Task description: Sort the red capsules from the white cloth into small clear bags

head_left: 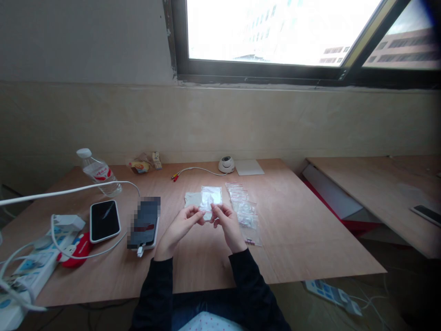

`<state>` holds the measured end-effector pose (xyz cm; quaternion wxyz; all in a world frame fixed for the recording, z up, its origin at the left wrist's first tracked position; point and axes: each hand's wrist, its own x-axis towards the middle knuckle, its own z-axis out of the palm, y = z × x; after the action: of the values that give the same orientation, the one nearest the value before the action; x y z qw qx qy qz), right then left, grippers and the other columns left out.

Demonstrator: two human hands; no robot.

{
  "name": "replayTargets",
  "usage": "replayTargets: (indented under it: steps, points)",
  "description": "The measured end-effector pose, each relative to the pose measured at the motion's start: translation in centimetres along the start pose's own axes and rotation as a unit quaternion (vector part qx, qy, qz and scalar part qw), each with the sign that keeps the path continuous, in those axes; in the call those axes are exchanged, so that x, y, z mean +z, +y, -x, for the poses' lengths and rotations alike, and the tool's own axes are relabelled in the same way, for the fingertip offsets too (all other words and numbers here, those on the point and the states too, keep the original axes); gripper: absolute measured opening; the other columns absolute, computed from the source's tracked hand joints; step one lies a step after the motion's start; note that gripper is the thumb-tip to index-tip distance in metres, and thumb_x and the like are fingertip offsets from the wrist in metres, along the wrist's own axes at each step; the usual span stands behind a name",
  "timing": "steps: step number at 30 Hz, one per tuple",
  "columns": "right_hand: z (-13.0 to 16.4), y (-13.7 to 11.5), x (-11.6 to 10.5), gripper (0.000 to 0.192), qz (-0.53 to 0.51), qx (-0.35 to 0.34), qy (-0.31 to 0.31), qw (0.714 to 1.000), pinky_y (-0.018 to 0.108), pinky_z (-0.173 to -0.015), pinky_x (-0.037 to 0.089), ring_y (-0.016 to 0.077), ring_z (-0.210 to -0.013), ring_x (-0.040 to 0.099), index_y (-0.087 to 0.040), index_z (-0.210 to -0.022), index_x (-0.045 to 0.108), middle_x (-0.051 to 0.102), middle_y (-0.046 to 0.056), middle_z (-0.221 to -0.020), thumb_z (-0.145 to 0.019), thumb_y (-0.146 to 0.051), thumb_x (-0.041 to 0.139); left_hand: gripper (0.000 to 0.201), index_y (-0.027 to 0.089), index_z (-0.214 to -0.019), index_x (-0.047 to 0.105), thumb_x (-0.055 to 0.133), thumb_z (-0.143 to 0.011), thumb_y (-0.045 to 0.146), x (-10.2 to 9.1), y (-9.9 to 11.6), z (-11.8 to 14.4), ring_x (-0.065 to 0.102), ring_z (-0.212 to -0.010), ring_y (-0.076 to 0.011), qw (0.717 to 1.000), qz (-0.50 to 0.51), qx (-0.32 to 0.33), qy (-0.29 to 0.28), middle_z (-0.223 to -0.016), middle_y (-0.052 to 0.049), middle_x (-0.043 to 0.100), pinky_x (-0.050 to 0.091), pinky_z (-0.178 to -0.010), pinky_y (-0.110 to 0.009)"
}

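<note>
Between my two hands is a small clear plastic bag, pinched along its near edge. My left hand grips its left corner with thumb and fingers together. On the other corner, my right hand pinches with the thumb on top. Beneath the bag and to its left lies a pale flat packet on the table, partly covered. Just right of my right hand, several overlapping clear bags lie in a column. Small dark reddish pieces show in the nearest one; the contents of the others are too small to tell.
On the left stand a water bottle, a white-edged phone, a second phone on a cable, a red item and a power strip. At the back are a dome camera, a white flat piece and a snack packet.
</note>
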<state>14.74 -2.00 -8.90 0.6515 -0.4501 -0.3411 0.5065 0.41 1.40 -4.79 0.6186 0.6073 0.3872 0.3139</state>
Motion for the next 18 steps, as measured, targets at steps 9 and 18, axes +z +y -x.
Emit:
replayTargets:
  steps: [9,18]
  points:
    - [0.46,-0.36,-0.02,0.043,0.028,0.002,-0.025,0.999,0.023,-0.042,0.026,0.0067,-0.039,0.034,-0.019,-0.049,0.042,0.041,-0.006,-0.041,-0.075,-0.046,0.064,0.036,0.016,-0.064,0.057,0.048,-0.084,0.044,0.34,0.36,-0.06,0.054,-0.071,-0.0148,0.999,-0.011,0.036,-0.002,-0.067,0.000,0.057,0.044,-0.080,-0.030]
    - [0.33,-0.10,-0.09,0.039,-0.003,0.012,-0.029,1.000,0.023,-0.041,0.021,0.0061,-0.041,0.029,-0.019,-0.052,0.042,0.037,-0.008,-0.043,-0.072,-0.043,0.067,0.030,0.015,-0.064,0.055,0.055,-0.080,0.040,0.23,-0.50,-0.45,0.051,-0.067,-0.0133,0.998,-0.017,0.057,0.027,-0.063,0.001,0.054,0.041,-0.072,-0.026]
